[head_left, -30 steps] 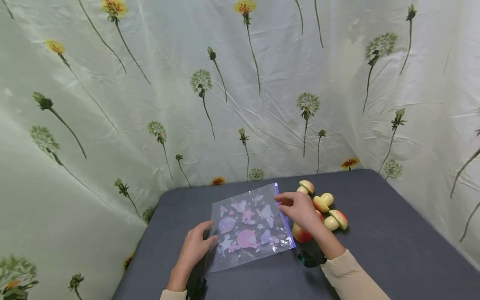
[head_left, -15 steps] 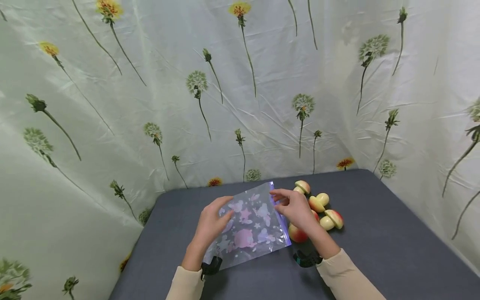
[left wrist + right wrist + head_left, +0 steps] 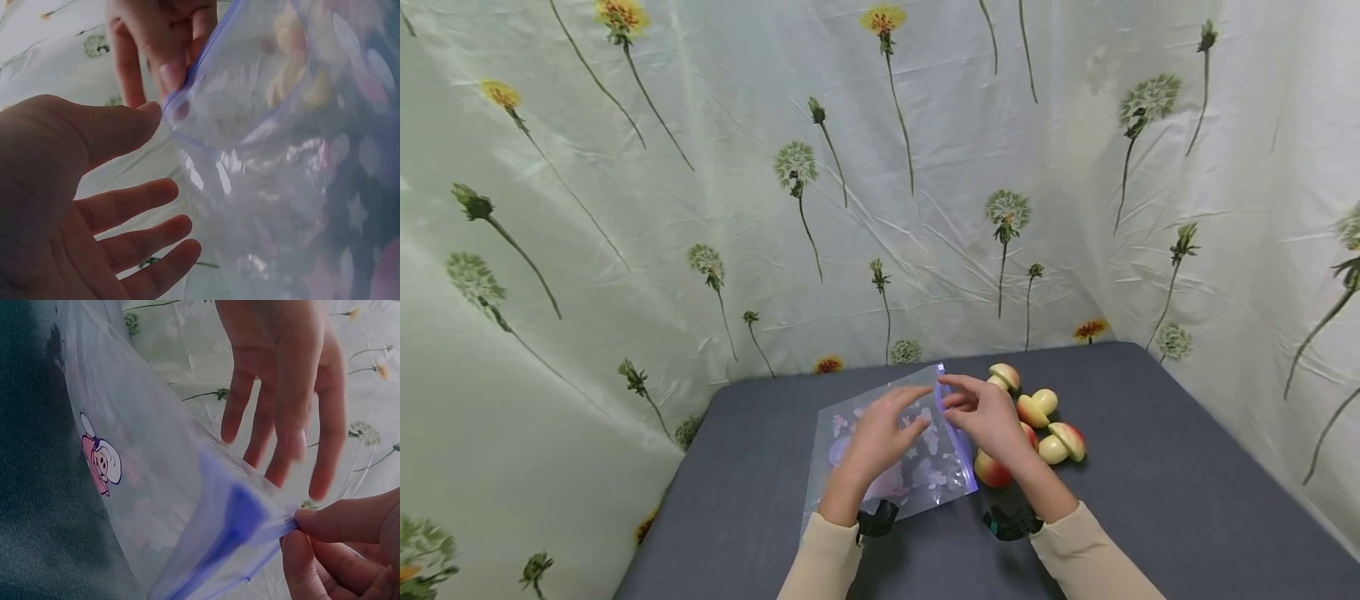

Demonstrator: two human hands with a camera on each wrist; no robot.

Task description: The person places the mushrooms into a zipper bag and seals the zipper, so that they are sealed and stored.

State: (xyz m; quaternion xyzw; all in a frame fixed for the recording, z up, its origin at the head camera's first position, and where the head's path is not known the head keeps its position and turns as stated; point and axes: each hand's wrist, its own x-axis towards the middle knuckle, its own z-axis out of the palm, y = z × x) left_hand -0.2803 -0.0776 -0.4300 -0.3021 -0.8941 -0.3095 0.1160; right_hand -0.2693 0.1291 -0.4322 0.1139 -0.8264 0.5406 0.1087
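Observation:
A clear zip bag [image 3: 936,482] printed with pink and lilac cartoon figures and stars stands over the table, its purple zip edge [image 3: 964,467] facing right. My right hand [image 3: 992,421] pinches that edge near its far corner between thumb and index finger, as the right wrist view shows. In front of the bag, my left hand [image 3: 876,437] has its fingers spread and relaxed, reaching toward the same corner. The left thumb [image 3: 119,128] comes right up to the purple edge in the left wrist view. Part of the bag is hidden behind the left hand.
Several mushroom-shaped pieces [image 3: 1060,442], cream with red and yellow caps, lie just right of the bag, partly behind the right hand. The dark grey table [image 3: 722,492] backs onto a pale curtain [image 3: 737,208] with dandelion prints.
My left hand has left the bag's left side and moved right and away from me across it, toward the zip edge. The right hand stays at the zip edge.

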